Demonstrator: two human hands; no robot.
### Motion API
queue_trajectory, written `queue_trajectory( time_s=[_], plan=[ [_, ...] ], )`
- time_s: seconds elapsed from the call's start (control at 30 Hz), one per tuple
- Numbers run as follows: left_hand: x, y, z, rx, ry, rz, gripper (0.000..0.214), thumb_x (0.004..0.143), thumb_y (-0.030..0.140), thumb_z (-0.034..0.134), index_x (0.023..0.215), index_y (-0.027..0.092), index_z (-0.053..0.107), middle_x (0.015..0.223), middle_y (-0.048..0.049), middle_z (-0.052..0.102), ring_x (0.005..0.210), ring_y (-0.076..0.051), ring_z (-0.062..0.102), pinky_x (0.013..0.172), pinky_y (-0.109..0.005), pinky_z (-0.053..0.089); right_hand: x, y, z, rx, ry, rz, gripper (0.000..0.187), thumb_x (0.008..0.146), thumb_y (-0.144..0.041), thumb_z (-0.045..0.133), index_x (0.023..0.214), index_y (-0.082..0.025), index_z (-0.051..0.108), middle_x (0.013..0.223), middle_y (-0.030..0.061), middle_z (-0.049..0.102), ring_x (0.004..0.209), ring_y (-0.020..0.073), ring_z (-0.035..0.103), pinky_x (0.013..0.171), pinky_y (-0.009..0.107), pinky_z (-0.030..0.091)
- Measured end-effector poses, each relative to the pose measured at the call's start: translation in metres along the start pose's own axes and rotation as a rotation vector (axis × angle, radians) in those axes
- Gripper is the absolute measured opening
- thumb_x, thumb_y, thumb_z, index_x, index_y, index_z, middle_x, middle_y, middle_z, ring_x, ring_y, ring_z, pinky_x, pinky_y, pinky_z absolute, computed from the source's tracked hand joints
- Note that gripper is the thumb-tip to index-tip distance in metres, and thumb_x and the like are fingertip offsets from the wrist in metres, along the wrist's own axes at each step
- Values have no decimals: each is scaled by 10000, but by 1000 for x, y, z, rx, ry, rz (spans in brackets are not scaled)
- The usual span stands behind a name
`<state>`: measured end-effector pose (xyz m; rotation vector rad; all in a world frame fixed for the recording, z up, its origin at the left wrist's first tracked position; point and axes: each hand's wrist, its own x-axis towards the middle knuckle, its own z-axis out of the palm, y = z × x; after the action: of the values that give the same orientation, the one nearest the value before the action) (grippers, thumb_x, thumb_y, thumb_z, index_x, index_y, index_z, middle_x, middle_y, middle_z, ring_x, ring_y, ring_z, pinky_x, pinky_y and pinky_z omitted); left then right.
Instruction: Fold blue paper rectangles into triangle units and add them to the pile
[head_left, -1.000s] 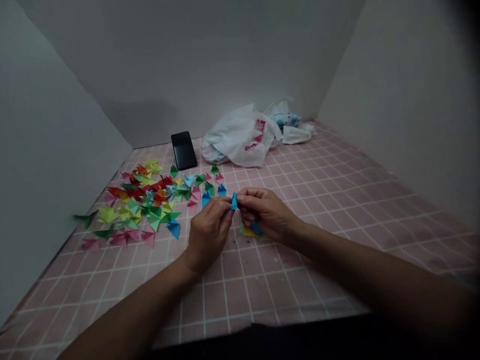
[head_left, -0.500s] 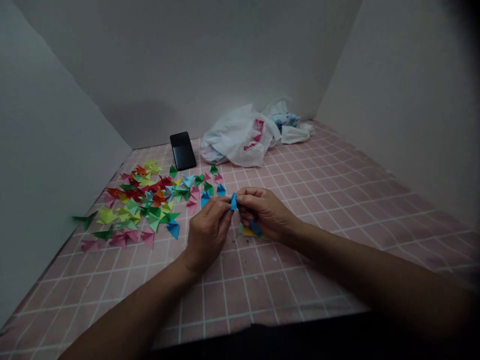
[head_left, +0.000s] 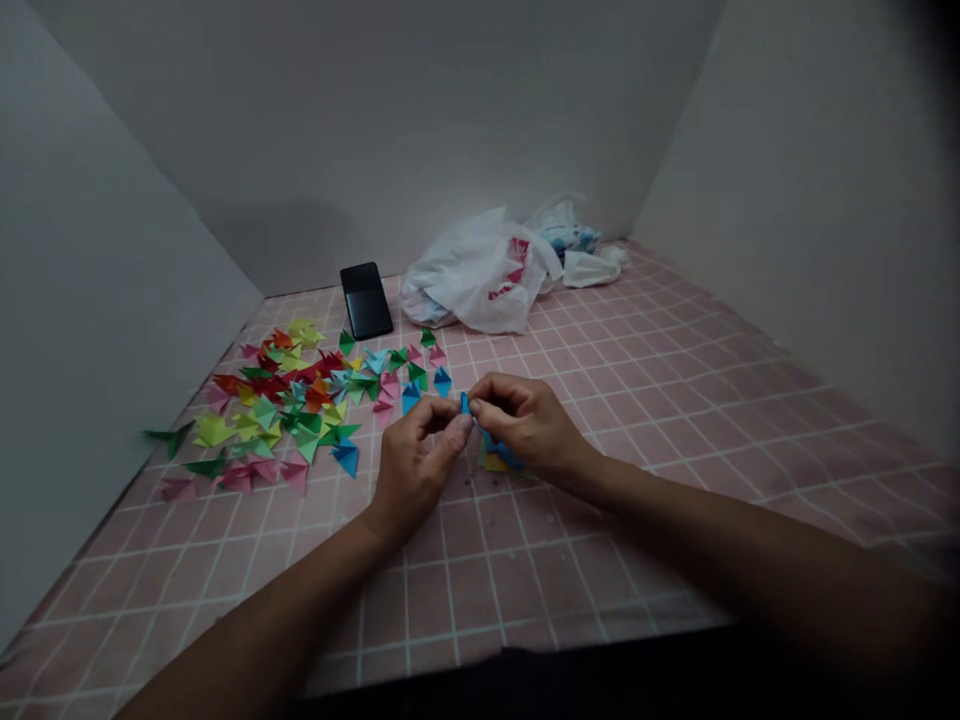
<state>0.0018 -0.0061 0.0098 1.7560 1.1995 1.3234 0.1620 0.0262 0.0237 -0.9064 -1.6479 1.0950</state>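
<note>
A small folded piece of blue origami paper (head_left: 464, 402) stands between the fingertips of both hands, just above the cloth. My left hand (head_left: 417, 450) pinches it from the left, with the thumb in front. From the right, my right hand (head_left: 525, 425) closes thumb and finger on its other side. Most of the paper is covered by the fingers. Under my right hand lies a small stack of blue and yellow paper (head_left: 496, 461), partly hidden. Several blue folded paper cranes (head_left: 442, 381) sit just beyond my left hand.
Many folded cranes in red, green, yellow and pink (head_left: 307, 424) spread over the left side of the pink checked tablecloth (head_left: 525, 590). Behind them lies a black phone (head_left: 367, 301). A crumpled white plastic bag (head_left: 480, 275) rests against the back wall (head_left: 420, 120).
The blue paper has turned and now shows a narrower, blunter shape. My left thumb has come up in front of it, and my right fingers have shifted around it.
</note>
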Motion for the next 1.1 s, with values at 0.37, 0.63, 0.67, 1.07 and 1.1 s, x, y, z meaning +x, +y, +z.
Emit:
queue_trajectory(
  time_s=[0.37, 0.63, 0.67, 1.07, 1.1],
  plan=[
    [2, -4, 2, -242, 59, -201, 158, 892, 329, 649, 861, 175, 658, 729, 13, 653, 642, -102, 620, 607, -214, 558, -3, 7, 1, -336, -57, -322, 182, 874, -169, 513, 695, -199, 534, 687, -3, 550, 618, 116, 505, 602, 266, 387],
    [7, -3, -1, -168, 183, -177, 180, 886, 338, 655, 863, 160, 673, 803, -22, 704, 676, -118, 673, 604, -230, 606, -3, 7, 3, -324, 61, -269, 157, 836, -159, 515, 686, -202, 537, 669, -5, 560, 607, 120, 497, 603, 270, 379],
    [7, -2, -2, -164, 200, -178, 184, 887, 340, 655, 866, 158, 674, 818, -26, 709, 690, -121, 681, 600, -228, 606, -4, 7, 4, -308, 80, -241, 151, 827, -153, 520, 685, -200, 543, 664, -7, 562, 608, 120, 500, 600, 268, 378],
    [10, -5, -3, -199, 70, -163, 159, 822, 307, 724, 894, 166, 709, 786, 1, 688, 627, -101, 646, 589, -216, 583, -4, 8, 5, -279, 51, -206, 157, 845, -199, 545, 693, -197, 583, 666, -2, 604, 602, 120, 517, 605, 264, 395],
    [10, -5, -3, -191, 70, -162, 148, 819, 304, 725, 869, 166, 706, 773, 3, 684, 623, -102, 646, 591, -218, 581, -4, 8, 5, -282, 43, -223, 158, 844, -192, 541, 691, -197, 580, 669, 0, 606, 602, 120, 522, 606, 265, 397]
  ],
)
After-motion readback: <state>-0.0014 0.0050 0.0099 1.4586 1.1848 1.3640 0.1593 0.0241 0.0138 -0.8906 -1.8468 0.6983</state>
